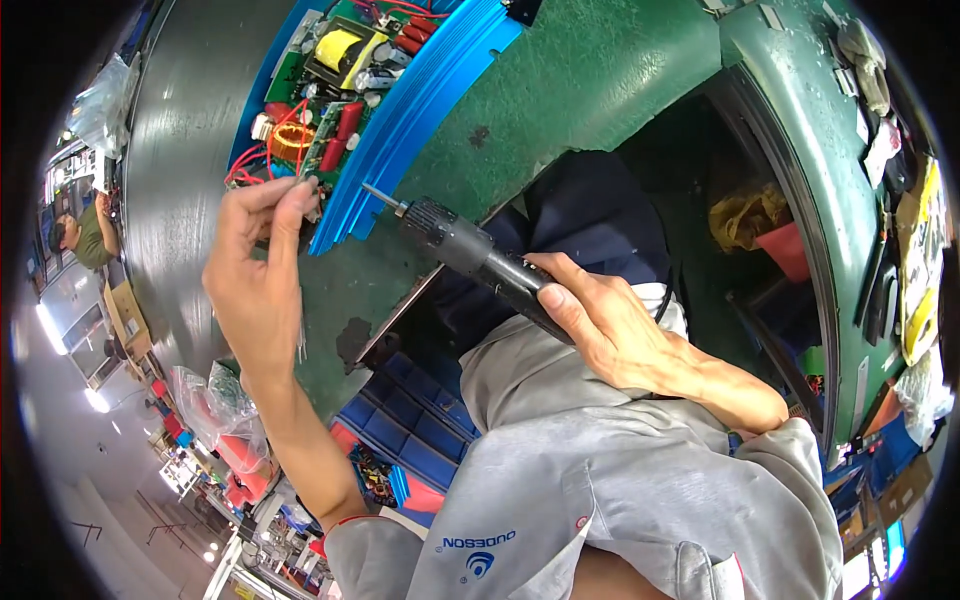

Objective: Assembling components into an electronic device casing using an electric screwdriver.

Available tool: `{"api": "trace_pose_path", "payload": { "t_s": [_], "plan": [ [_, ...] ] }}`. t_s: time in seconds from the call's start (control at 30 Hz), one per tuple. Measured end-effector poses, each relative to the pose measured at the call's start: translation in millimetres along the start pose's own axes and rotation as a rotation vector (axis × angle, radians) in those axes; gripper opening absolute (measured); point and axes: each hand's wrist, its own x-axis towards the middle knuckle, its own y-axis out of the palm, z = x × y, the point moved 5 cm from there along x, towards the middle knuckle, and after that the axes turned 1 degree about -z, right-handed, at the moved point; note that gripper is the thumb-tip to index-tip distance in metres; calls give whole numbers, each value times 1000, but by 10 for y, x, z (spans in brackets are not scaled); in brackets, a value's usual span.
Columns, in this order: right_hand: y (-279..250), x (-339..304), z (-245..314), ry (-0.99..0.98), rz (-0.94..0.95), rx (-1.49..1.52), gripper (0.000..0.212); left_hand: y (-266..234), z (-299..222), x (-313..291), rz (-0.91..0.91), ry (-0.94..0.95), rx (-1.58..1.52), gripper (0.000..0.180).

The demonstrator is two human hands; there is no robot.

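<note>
My right hand (615, 325) is wrapped round the black body of an electric screwdriver (470, 250). Its thin bit points up and left, towards the near end of a blue finned metal housing (425, 110). Inside the housing lies a circuit board (330, 120) with a yellow transformer (338, 50), a copper-wound coil (291, 142), red components and red wires. My left hand (255, 270) is closed in a pinch at the board's near end, beside the wires. Whatever is between those fingertips is too small to make out.
The housing rests on a green work surface (590, 80) beside a dark conveyor-like band (190, 150). A gap in the surface is at my lap. Blue bins (405, 415) stand below left. Tools and bags line the right edge; another person (92, 235) is far left.
</note>
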Motion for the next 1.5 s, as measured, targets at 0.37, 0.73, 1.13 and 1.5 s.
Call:
{"api": "trace_pose_path", "payload": {
  "t_s": [0.37,0.73,1.13,1.5],
  "plan": [
    [88,104,-162,254,259,607,67,1,-167,40,-19,343,390,9],
    [199,-101,-84,514,308,715,93,19,-97,152,82,365,329,11],
    [215,-11,-3,470,272,811,91,27,42,202,46,328,198,14],
    [253,-50,13,543,258,786,95,-19,-59,183,233,289,168,19]
  ]
}}
